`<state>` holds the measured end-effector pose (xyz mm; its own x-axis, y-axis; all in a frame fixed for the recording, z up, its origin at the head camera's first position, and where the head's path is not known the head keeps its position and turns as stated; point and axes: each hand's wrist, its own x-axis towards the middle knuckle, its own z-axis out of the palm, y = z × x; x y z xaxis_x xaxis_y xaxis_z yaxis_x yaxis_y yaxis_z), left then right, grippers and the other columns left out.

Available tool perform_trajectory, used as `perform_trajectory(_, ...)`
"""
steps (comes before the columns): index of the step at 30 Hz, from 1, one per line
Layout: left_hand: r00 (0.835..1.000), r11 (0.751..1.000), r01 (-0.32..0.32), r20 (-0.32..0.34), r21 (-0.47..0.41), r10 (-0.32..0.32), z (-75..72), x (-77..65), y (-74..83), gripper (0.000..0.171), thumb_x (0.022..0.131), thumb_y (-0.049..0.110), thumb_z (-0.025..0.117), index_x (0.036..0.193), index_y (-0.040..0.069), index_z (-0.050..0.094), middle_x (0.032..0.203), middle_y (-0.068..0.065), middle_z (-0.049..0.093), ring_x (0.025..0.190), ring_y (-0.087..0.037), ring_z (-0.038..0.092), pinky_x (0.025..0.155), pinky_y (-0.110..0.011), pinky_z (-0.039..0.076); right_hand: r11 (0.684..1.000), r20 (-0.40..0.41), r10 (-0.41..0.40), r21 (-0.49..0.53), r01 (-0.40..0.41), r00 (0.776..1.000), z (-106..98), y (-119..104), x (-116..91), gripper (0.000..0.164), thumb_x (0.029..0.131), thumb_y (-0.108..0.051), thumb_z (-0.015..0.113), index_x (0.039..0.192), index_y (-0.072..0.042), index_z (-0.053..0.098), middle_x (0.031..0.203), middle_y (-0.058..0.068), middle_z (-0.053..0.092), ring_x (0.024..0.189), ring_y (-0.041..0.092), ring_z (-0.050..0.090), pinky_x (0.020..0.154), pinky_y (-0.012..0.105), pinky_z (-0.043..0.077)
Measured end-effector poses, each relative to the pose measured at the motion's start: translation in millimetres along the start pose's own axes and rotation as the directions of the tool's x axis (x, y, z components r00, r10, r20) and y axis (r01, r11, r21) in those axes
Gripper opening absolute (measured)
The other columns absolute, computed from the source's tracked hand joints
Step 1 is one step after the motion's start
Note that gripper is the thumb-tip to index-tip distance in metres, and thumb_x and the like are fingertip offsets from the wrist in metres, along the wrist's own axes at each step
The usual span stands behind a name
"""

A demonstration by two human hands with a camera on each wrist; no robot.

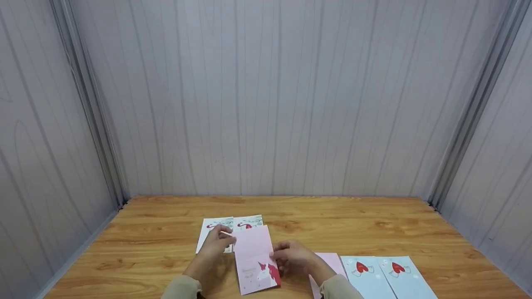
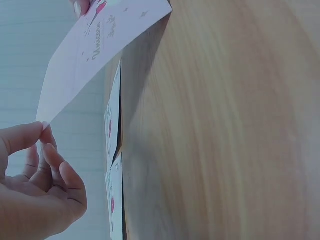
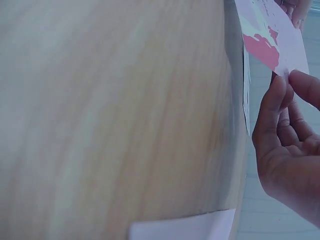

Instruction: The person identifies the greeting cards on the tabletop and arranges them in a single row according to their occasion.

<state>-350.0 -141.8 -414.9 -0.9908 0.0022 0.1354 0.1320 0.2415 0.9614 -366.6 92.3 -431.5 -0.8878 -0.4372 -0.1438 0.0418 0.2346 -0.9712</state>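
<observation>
A pink card (image 1: 252, 245) with a white and red unicorn in one lower corner is held up between both hands over the front middle of the table. My left hand (image 1: 213, 246) pinches its left edge toward the upper corner, thumb against fingers. On the opposite edge, about midway, my right hand (image 1: 296, 256) pinches it between thumb and fingers. Seen from the left wrist, the card (image 2: 75, 65) slants above the wood and carries the printed word "Unicorn". In the right wrist view the other fingers of the right hand (image 3: 290, 145) are bent loosely below the card.
Two white cards (image 1: 203, 236) with red and green prints lie side by side behind the held card, partly covered by it and the left hand. At the right front lie another pink card (image 1: 332, 261), partly under the right forearm, and two pale blue cards (image 1: 409, 282) with red hearts.
</observation>
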Motion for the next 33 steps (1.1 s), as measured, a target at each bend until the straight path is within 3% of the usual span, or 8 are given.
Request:
perform_trajectory(6, 1.000, 1.000, -0.017, 0.007, -0.007, 0.017, 3.6, 0.7, 1.8, 0.028, 0.085, 0.006, 0.058, 0.108, -0.007, 0.049, 0.084, -0.009, 0.057, 0.080, -0.026, 0.052, 0.069, -0.037, 0.043, 0.997, -0.031, -0.044, 0.060, 0.046, 0.999, -6.7, 2.3, -1.9, 0.008, 0.085, -0.008, 0.059, 0.088, -0.001, 0.056, 0.069, 0.002, 0.051, 0.058, 0.010, 0.048, 0.052, 0.021, 0.041)
perform_trajectory(14, 0.993, 0.997, -0.081, 0.091, 0.018, 0.079, 10.6, -1.0, 4.3, 0.040, 0.086, 0.005, 0.057, 0.123, -0.008, 0.046, 0.087, -0.009, 0.056, 0.072, -0.019, 0.051, 0.059, -0.031, 0.043, 0.992, -0.079, -0.056, 0.112, 0.064, 0.995, -17.0, 0.7, -6.4, 0.017, 0.083, -0.010, 0.061, 0.095, 0.001, 0.055, 0.076, 0.002, 0.052, 0.066, 0.010, 0.049, 0.058, 0.020, 0.044)
perform_trajectory(23, 0.993, 0.999, 0.013, 0.120, -0.049, -0.007, 30.4, -6.5, 5.9, 0.042, 0.086, 0.004, 0.058, 0.125, -0.004, 0.045, 0.092, -0.011, 0.053, 0.082, -0.022, 0.053, 0.072, -0.037, 0.046, 0.990, -0.124, -0.058, 0.123, 0.073, 0.991, -30.8, 0.9, -10.3, 0.019, 0.086, -0.011, 0.060, 0.098, 0.003, 0.054, 0.080, 0.004, 0.051, 0.067, 0.010, 0.050, 0.060, 0.021, 0.044)
perform_trajectory(25, 0.991, 0.997, 0.032, 0.129, -0.069, -0.023, 34.3, -7.9, 5.0, 0.041, 0.086, 0.003, 0.058, 0.125, -0.003, 0.046, 0.091, -0.011, 0.053, 0.080, -0.021, 0.053, 0.071, -0.036, 0.045, 0.988, -0.143, -0.053, 0.135, 0.072, 0.988, -33.6, 1.1, -11.1, 0.018, 0.086, -0.011, 0.060, 0.098, 0.002, 0.055, 0.081, 0.004, 0.052, 0.066, 0.010, 0.050, 0.060, 0.021, 0.043)
perform_trajectory(30, 0.977, 0.983, 0.152, 0.167, -0.101, -0.134, 43.6, -12.4, 5.9, 0.041, 0.086, 0.004, 0.059, 0.126, 0.003, 0.046, 0.087, -0.010, 0.052, 0.075, -0.021, 0.051, 0.062, -0.030, 0.044, 0.982, -0.180, -0.062, 0.163, 0.092, 0.982, -39.0, 1.5, -13.0, 0.020, 0.086, -0.010, 0.060, 0.100, 0.003, 0.054, 0.081, 0.004, 0.051, 0.065, 0.010, 0.050, 0.060, 0.022, 0.043)
perform_trajectory(33, 0.976, 0.983, 0.158, 0.167, -0.093, -0.141, 48.9, -12.6, 7.0, 0.040, 0.086, 0.004, 0.059, 0.124, 0.003, 0.047, 0.084, -0.008, 0.052, 0.074, -0.020, 0.051, 0.060, -0.029, 0.044, 0.980, -0.192, -0.069, 0.168, 0.102, 0.979, -41.3, 1.4, -13.9, 0.022, 0.086, -0.009, 0.060, 0.101, 0.005, 0.054, 0.080, 0.004, 0.051, 0.065, 0.009, 0.050, 0.060, 0.022, 0.043)
